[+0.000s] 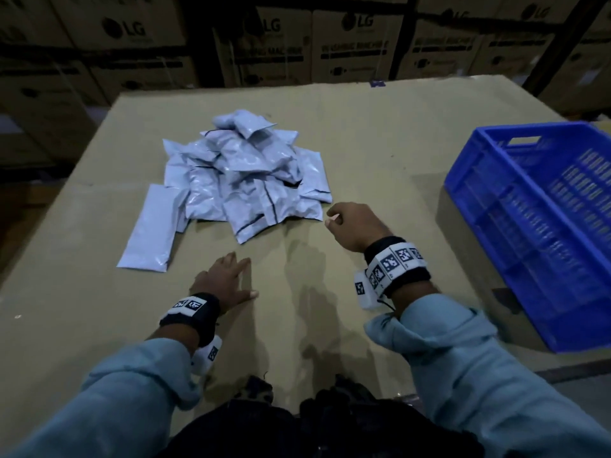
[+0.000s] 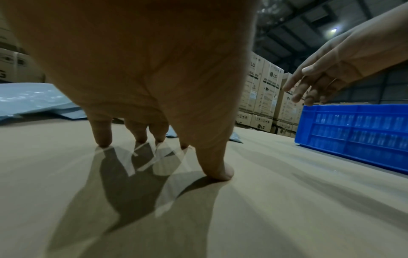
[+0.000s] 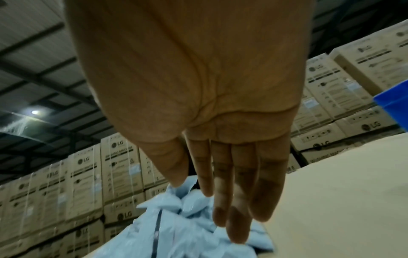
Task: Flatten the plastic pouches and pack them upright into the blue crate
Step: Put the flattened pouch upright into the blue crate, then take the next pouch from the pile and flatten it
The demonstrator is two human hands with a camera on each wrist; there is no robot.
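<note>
**Pouches heaped, crate beside them**

While the pouches (image 1: 243,175) are heaped mid-table (image 1: 380,133), the blue crate (image 1: 542,223) is set to their right. Nothing is held: the right hand (image 1: 355,226) hangs relaxed beside the heap, and the left hand (image 1: 226,284) is spread on the table.

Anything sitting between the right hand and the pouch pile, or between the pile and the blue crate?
Nothing visible. The right hand hangs open just beside the pouch pile; only bare cardboard tabletop lies between pile and blue crate.

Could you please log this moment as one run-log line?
left hand: open, fingertips on table | right hand: open, empty, near pouches | crate: no pouches seen inside
</note>
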